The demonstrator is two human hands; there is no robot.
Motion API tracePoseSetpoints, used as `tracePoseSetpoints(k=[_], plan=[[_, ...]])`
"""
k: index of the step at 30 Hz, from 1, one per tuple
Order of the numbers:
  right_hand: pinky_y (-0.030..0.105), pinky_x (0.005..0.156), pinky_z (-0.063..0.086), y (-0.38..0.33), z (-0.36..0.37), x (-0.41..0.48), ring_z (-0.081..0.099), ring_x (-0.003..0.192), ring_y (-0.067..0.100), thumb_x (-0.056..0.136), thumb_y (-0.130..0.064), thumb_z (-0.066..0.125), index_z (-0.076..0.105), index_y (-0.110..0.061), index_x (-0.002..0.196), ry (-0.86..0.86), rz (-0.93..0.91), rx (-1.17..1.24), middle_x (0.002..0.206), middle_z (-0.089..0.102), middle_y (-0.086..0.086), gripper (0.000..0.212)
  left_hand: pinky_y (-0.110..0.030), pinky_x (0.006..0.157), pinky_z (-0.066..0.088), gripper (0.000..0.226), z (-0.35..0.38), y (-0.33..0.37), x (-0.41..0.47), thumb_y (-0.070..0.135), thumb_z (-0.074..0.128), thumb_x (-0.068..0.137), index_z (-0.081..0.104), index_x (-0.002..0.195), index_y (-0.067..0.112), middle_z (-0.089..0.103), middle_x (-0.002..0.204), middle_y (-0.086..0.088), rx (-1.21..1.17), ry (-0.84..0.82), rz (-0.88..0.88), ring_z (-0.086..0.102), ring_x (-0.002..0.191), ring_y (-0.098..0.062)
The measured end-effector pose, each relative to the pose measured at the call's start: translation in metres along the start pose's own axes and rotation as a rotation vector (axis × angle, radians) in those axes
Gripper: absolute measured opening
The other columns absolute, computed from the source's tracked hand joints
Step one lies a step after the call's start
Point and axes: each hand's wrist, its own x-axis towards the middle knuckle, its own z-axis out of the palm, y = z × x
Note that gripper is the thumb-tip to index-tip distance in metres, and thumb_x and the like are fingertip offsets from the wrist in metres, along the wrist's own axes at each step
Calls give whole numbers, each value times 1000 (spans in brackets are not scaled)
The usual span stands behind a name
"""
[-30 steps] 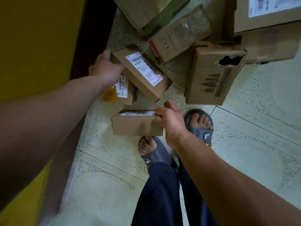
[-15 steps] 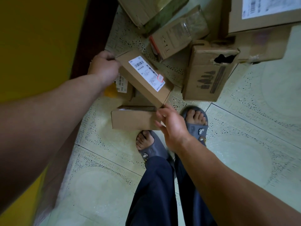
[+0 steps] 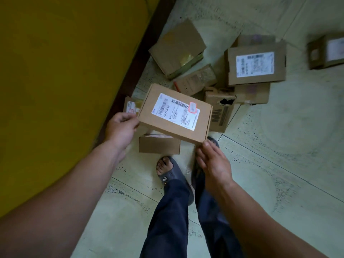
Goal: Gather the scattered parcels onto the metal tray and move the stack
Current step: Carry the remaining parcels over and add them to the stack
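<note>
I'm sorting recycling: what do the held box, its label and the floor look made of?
The held box looks like matte brown cardboard, with folded flap edges. Its label seems white printed paper, bearing barcodes. The floor looks like pale glazed tile, probably ceramic, given grout lines.

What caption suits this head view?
Left hand grips, right hand steadies a flat brown labelled cardboard parcel above scattered boxes.

Single head-worn wide-angle view, steeply down onto tiled floor (image 3: 279,164)
</note>
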Motion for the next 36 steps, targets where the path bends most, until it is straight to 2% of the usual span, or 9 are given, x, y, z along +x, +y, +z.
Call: tracePoseSetpoints(k=[2,5,8,13,15,18,25,32,36], plan=[[34,102,48,-20,0,-25,65,110,19,94,-15,62,60,-12,129,5,-55,-12,117,69,8,35,-25,87,51,18,-15,8,-27,8,58,94,61,94,25,63,122,-6,-96,-42,-29,60,101,-15],[37,103,48,-45,-1,-61,66,110,20,92,-11,63,65,-17,118,-48,-97,-67,113,72,7,27,-33,99,49,27,-38,16,-64,5,55,95,60,113,24,61,125,-5,-171,-78,-48,59,108,-18],[37,102,49,-63,-5,-103,65,111,22,91,-9,62,67,-19,112,-76,-171,-126,113,72,7,24,-40,101,47,41,-59,23,-103,5,54,94,52,132,21,62,120,-4,-219,-116,-62,58,110,-23],[36,100,49,-91,-9,-176,65,110,24,91,-7,61,65,-12,119,-114,-257,-193,115,70,10,28,-42,100,45,23,-92,39,-167,13,60,93,60,111,28,68,114,-2,-339,-152,-30,62,107,-22],[32,93,51,-99,-13,-209,65,109,23,92,-7,61,63,-10,123,-136,-294,-206,114,71,10,31,-40,98,46,22,-107,44,-195,14,61,93,60,112,26,68,116,-4,-381,-161,1,61,110,-24],[28,86,51,-111,-16,-251,67,106,19,92,-8,61,65,-16,116,-188,-335,-242,113,72,7,26,-37,93,48,28,-128,50,-231,12,62,91,59,119,19,68,117,-6,-439,-176,42,61,111,-26],[37,99,48,-113,-48,-334,64,111,21,91,-9,61,66,-18,110,-262,-388,-361,114,71,6,22,-30,84,49,29,-169,35,-318,11,62,92,57,119,18,68,115,-3,-493,-185,107,61,107,-20],[37,95,49,-126,-75,-381,66,107,21,90,-11,62,67,-16,112,-364,-430,-537,107,73,3,22,-33,90,50,19,-170,3,-390,9,62,92,60,105,22,68,113,-5,-600,-49,153,62,108,-24],[26,77,51,-139,-94,-396,68,97,16,91,-10,62,66,-16,110,-473,-447,-634,104,73,3,21,-31,88,49,21,-150,-21,-436,8,60,93,60,110,20,66,117,-6,-716,76,167,62,110,-23]])
